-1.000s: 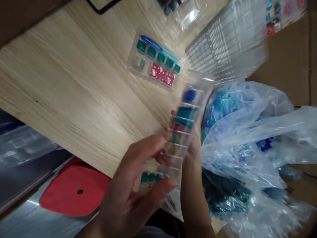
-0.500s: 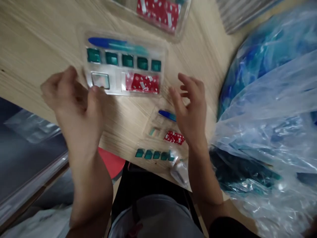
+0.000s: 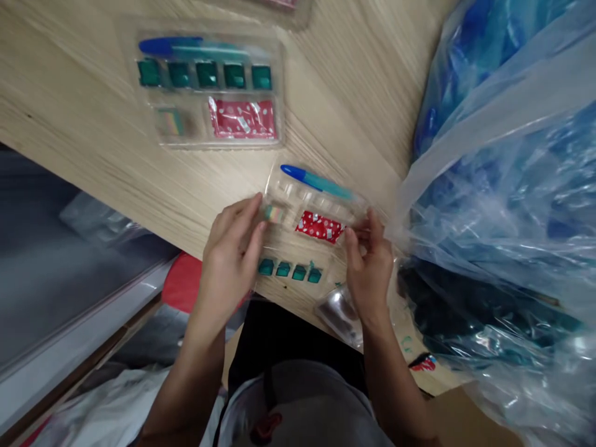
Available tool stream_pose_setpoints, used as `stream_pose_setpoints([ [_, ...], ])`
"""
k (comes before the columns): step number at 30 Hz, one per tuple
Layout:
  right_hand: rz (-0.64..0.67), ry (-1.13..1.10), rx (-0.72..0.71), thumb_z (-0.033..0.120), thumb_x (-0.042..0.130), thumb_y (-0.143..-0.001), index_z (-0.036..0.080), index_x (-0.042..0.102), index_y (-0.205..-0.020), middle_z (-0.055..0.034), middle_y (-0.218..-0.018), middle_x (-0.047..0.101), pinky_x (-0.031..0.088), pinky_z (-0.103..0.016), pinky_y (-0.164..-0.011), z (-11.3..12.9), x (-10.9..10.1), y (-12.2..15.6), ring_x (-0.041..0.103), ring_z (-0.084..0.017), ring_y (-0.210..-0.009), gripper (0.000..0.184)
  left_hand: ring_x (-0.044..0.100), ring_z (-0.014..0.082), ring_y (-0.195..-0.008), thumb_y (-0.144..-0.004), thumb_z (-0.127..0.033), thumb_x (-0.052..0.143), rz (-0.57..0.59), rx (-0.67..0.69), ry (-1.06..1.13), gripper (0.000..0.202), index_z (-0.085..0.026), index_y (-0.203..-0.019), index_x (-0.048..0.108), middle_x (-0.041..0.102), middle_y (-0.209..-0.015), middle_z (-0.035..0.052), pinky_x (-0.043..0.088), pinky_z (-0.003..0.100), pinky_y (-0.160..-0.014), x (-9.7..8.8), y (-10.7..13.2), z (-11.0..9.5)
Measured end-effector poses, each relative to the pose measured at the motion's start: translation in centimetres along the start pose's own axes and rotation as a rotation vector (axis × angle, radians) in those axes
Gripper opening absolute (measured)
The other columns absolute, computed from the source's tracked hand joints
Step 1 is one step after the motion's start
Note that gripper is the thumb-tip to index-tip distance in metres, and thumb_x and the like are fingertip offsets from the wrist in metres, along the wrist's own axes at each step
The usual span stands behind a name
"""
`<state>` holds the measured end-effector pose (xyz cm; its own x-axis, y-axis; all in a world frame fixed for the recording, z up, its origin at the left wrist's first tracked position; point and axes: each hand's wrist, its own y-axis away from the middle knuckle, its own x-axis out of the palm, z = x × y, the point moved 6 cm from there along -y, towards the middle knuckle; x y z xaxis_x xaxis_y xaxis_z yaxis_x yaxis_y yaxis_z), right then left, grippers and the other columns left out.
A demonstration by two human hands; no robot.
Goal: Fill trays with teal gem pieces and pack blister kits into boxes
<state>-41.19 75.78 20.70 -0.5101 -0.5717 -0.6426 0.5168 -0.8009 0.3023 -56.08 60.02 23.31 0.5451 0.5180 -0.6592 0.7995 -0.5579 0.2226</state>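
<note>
Two ends of a light, stiff clear blister tray (image 3: 307, 202) are pinched by the left hand's fingers (image 3: 242, 217) and the right hand's fingers (image 3: 367, 233), near the edge of the bench (image 3: 354, 124). Its rim is best gripped.

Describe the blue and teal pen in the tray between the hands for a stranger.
On the light wood table, find the clear plastic tray between the left hand and right hand. The blue-and-teal pen lies along its far edge, the only long item, above a red packet.
</note>
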Motion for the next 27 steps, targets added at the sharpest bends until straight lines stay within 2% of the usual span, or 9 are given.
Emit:
stream_pose_setpoints([
  [3,-0.023,-0.024,0.014,0.037,0.056,-0.088,0.023,0.062,-0.117,-0.0058,-0.093,0.064,0.048,-0.04,-0.079,0.3,-0.3,-0.4,0.06,-0.02,-0.08,0.034,0.056,0.0212,-0.117,-0.092,-0.025,0.052,0.001,0.026,0.051,0.032,-0.027,-0.123,0.061,0.061,-0.125,0.0054,0.044,0.04,-0.103,0.6,0.4,-0.4],
  [6,-0.061,-0.09,-0.014,0.037,0.058,-0.087,0.022,0.061,-0.118,-0.0063,-0.098,0.064,0.048,-0.04,-0.085,0.1,-0.2,-0.6,0.06,-0.02,-0.087,0.035,0.059,0.0192,-0.113,-0.092,-0.024,0.053,-0.077,-0.012,0.103,0.04,-0.027,-0.132,0.053,0.061,-0.125,0.0059,0.047,0.037,-0.1,1.1,0.7,0.1],
  [10,-0.044,-0.092,-0.055,0.036,0.054,-0.088,0.019,0.063,-0.116,-0.006,-0.088,0.066,0.051,-0.039,-0.079,-0.9,0.3,-1.0,0.061,-0.019,-0.078,0.034,0.059,0.0197,-0.11,-0.089,-0.023,0.057,-0.137,-0.022,0.01,0.037,-0.024,-0.125,0.057,0.062,-0.117,0.0064,0.049,0.036,-0.098,1.5,0.5,0.6],
  [14,-0.015,-0.007,-0.126,0.037,0.053,-0.09,0.021,0.061,-0.123,-0.0062,-0.09,0.069,0.053,-0.04,-0.078,-1.1,0.3,-0.9,0.063,-0.02,-0.078,0.038,0.061,0.0174,-0.101,-0.09,-0.022,0.055,-0.17,-0.028,0.014,0.032,-0.023,-0.121,0.057,0.061,-0.113,0.0062,0.051,0.033,-0.091,1.4,0.5,0.5],
  [18,-0.033,0.076,-0.247,0.029,0.048,-0.093,0.025,0.06,-0.126,-0.0077,-0.106,0.066,0.05,-0.044,-0.092,0.0,0.1,-0.2,0.062,-0.021,-0.098,0.035,0.059,0.0191,-0.107,-0.092,-0.024,0.053,-0.201,0.041,-0.089,0.02,-0.021,-0.106,0.066,0.06,-0.113,0.0068,0.048,0.036,-0.095,1.6,1.0,-0.2],
  [21,-0.023,0.133,-0.32,0.03,0.045,-0.095,0.025,0.061,-0.124,-0.0097,-0.12,0.061,0.045,-0.046,-0.099,0.7,0.2,0.0,0.056,-0.023,-0.113,0.034,0.058,0.0199,-0.107,-0.093,-0.028,0.052,-0.202,0.061,-0.11,0.022,-0.023,-0.109,0.065,0.058,-0.115,0.006,0.049,0.04,-0.094,2.2,1.0,0.0],
  [24,-0.014,0.106,-0.271,0.037,0.054,-0.09,0.025,0.062,-0.12,-0.0099,-0.116,0.062,0.046,-0.046,-0.097,0.7,0.2,-0.3,0.059,-0.024,-0.105,0.033,0.056,0.0216,-0.111,-0.094,-0.03,0.05,-0.219,0.063,-0.066,0.021,-0.025,-0.111,0.061,0.057,-0.115,0.0068,0.047,0.045,-0.096,2.9,0.9,0.1],
  [27,-0.02,-0.08,-0.128,0.041,0.063,-0.082,0.024,0.057,-0.124,-0.0087,-0.101,0.064,0.053,-0.042,-0.081,0.1,0.0,-0.9,0.062,-0.021,-0.082,0.046,0.057,0.0225,-0.108,-0.094,-0.029,0.051,-0.271,0.056,-0.088,0.018,-0.023,-0.109,0.058,0.061,-0.112,0.0098,0.049,0.045,-0.095,3.1,0.9,-0.5],
])
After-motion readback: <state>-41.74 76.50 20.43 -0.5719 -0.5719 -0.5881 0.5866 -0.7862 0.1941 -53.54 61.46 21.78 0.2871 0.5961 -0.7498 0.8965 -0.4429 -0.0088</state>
